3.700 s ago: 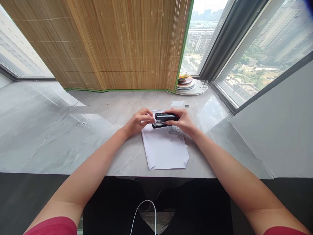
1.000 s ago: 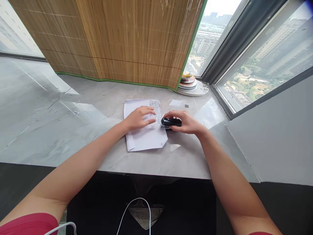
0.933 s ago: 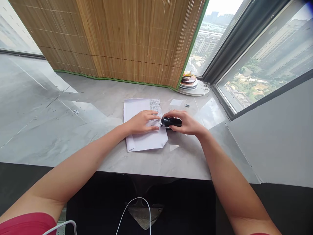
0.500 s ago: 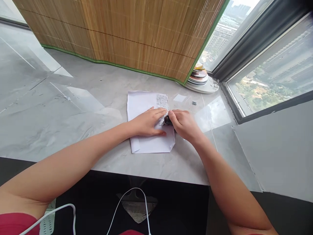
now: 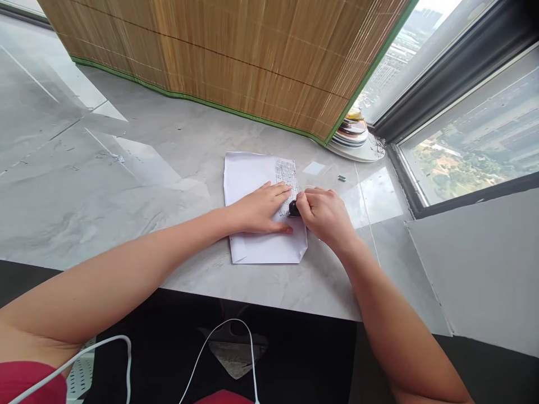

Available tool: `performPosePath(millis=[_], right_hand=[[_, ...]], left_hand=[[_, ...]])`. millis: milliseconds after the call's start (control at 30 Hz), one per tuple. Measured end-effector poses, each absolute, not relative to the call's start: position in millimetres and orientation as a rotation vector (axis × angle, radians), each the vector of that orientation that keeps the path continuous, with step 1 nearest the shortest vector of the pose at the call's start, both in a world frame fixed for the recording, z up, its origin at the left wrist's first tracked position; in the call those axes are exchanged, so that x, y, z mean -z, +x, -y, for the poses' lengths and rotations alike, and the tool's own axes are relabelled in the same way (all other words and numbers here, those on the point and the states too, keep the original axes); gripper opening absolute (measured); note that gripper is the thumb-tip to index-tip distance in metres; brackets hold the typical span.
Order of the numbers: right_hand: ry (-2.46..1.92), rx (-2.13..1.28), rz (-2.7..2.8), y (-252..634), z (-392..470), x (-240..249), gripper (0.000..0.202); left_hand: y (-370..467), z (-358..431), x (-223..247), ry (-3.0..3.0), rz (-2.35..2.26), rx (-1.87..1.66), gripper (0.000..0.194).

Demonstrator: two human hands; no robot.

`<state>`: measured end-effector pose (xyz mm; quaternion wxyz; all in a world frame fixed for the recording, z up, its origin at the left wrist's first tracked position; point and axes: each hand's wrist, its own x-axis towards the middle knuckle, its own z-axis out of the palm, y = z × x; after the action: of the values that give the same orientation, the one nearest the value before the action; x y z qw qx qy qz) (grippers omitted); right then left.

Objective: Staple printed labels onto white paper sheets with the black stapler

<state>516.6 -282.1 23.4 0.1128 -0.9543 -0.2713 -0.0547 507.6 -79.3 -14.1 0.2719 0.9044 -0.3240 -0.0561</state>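
Observation:
A stack of white paper [image 5: 252, 177] with folded lower corners lies on the grey marble-patterned table. Down its right side runs a dense patch of staples [image 5: 286, 168]. My left hand [image 5: 263, 209] rests flat on the sheets, fingers stretched toward the right edge and thumb apart. At that edge a small black stapler [image 5: 293, 209] sits over the paper, its front end showing. Wrapped round its rear is my right hand [image 5: 324, 213], closed, which hides most of the stapler's body.
Two short staple strips [image 5: 342, 178] lie to the right of the paper. A bamboo blind [image 5: 219, 62] with green edging hangs behind the table. Stacked plates [image 5: 356, 137] stand by the window corner. Loose staples [image 5: 118, 158] are scattered at left. A white cable [image 5: 233, 321] loops below the table edge.
The whole view has shifted slightly, so paper and hands appear a little farther right. Both hands keep their places on the paper and stapler; less of the stapler shows past my right thumb.

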Motion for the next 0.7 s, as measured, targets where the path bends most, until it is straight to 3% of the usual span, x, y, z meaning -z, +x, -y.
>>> performPosePath(millis=[700], right_hand=[[-2.884, 0.266, 0.941, 509.6, 278.9, -21.5, 0.054]], left_hand=[[508.1, 81.5, 15.6, 2.386, 0.868, 0.101, 0.079]])
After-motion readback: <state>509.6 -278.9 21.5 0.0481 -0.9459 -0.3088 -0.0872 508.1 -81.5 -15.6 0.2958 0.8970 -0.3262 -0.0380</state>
